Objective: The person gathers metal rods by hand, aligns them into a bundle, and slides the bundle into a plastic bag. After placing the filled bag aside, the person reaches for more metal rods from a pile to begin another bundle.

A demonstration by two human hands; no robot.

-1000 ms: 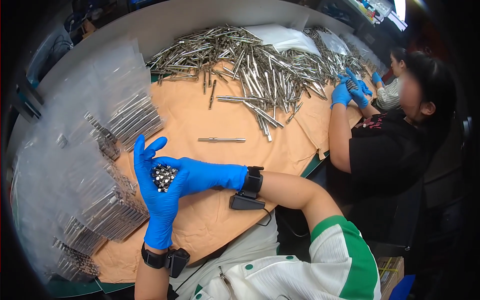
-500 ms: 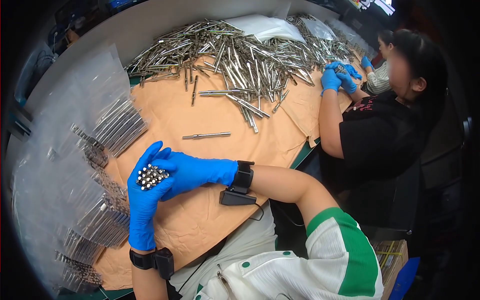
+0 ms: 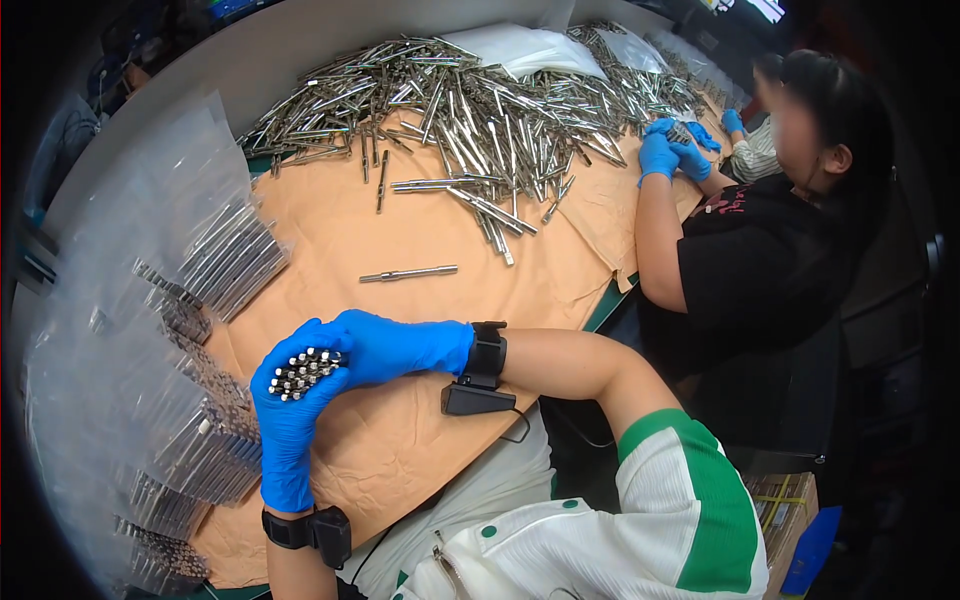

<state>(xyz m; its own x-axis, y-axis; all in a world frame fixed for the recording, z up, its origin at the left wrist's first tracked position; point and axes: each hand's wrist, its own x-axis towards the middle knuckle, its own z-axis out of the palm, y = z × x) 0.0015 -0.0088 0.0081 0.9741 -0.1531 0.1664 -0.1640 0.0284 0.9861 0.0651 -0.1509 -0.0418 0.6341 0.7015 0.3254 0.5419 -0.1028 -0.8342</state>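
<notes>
My left hand, in a blue glove, is wrapped round a bundle of slim metal rods whose shiny round ends face up. My right hand, gloved in blue too, presses against the far side of the same bundle, with its fingers partly hidden behind it and the left hand. Beyond my hands, a single metal rod with a stepped profile lies on the brown paper.
A big heap of loose metal rods spreads along the back, with clear plastic bags on top. Bagged rods stand in rows at the left. To the right, a co-worker's gloved hands hold rods; another person sits beyond.
The left fingers, raised and apart before, have closed down round the rod bundle. Both hands have tilted slightly, and the bundle sits a little lower.
</notes>
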